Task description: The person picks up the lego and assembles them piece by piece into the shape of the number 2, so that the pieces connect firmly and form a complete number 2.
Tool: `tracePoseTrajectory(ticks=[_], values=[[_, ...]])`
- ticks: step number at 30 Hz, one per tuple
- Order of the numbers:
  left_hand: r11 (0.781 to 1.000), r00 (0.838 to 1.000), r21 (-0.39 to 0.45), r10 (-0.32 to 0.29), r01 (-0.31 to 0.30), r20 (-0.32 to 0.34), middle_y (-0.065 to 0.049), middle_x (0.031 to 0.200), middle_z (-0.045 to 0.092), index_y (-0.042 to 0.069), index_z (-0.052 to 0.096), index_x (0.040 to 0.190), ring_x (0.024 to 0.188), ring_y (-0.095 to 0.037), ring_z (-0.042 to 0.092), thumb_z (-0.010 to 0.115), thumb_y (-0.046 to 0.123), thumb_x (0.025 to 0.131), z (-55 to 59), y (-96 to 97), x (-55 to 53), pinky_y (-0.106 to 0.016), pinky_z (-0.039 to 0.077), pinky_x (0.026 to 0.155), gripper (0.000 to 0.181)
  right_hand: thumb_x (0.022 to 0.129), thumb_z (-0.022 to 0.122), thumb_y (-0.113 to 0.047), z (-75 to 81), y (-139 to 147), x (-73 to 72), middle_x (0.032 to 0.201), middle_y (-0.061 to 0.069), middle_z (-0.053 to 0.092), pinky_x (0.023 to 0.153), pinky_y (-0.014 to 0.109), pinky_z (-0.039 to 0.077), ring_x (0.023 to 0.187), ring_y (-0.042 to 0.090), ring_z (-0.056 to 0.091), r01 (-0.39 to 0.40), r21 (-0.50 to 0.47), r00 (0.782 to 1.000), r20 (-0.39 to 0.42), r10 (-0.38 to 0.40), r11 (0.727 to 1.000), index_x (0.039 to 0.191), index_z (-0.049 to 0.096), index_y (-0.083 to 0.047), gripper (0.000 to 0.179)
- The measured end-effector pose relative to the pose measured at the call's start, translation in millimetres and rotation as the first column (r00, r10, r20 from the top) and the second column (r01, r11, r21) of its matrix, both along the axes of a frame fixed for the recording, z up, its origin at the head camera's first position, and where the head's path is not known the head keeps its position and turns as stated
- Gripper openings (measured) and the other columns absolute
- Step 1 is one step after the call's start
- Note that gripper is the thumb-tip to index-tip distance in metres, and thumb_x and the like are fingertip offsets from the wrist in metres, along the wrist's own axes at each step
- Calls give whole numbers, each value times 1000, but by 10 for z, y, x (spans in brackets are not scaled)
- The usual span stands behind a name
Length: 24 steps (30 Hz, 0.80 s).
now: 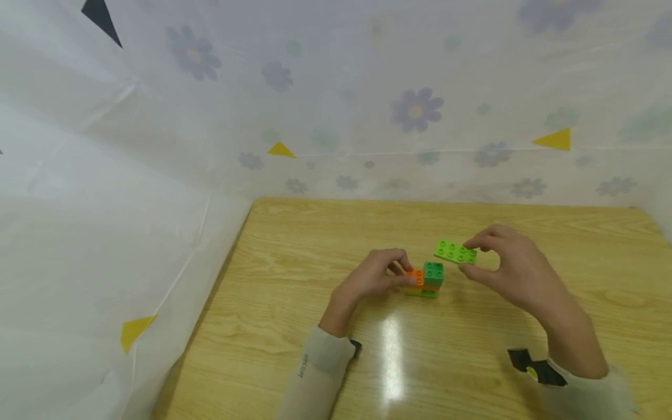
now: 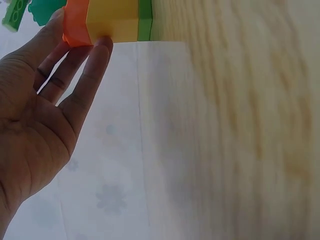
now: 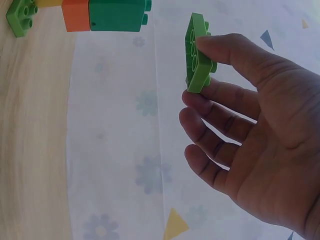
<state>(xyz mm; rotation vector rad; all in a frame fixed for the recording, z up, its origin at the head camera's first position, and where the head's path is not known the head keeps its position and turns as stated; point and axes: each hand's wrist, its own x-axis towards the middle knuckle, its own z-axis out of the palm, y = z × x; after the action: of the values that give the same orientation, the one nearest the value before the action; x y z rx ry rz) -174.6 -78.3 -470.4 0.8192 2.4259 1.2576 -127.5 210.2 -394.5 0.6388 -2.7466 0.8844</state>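
A small stack of toy building bricks stands on the table. At its base lies a light green plate brick, with a yellow brick on it, then an orange brick, and a dark green brick on top at the right end. My left hand grips the stack from the left, thumb and fingers around the orange brick. Held above and right of the stack is a flat light green studded brick, pinched at one end between the thumb and fingers of my right hand. A gap separates it from the dark green brick.
The wooden table has a sheen mark in front of the stack. A white flowered sheet hangs behind the table's far edge, and another plain white sheet falls along the left side.
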Motion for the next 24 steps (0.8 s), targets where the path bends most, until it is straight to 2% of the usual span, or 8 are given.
tracePoseTrajectory(ticks=[9,19,24], values=[[1000,1000,16,8,-8,-4,6,108,69,17,64,99,96,-6,70,80,20,96,-16,48,15,-19,58,78,17,86,89,-15,-67,-144,-46,112,5,70,81,52,56,101,29,67,-113,-21,994,-9,113,993,112,77,-9,28],[999,1000,34,26,-27,17,-1,116,71,9,63,102,99,-9,71,80,19,96,-20,68,25,-21,58,80,21,86,90,-15,-126,-238,-80,115,7,71,87,55,55,105,32,67,-163,-12,986,14,164,986,114,78,-9,31],[999,999,28,34,-35,19,3,116,71,9,62,101,99,-8,70,81,20,96,-17,62,28,-22,58,80,22,87,90,-17,-145,-275,-78,115,7,70,86,54,55,103,31,67,-177,9,984,21,177,984,114,78,-9,31]])
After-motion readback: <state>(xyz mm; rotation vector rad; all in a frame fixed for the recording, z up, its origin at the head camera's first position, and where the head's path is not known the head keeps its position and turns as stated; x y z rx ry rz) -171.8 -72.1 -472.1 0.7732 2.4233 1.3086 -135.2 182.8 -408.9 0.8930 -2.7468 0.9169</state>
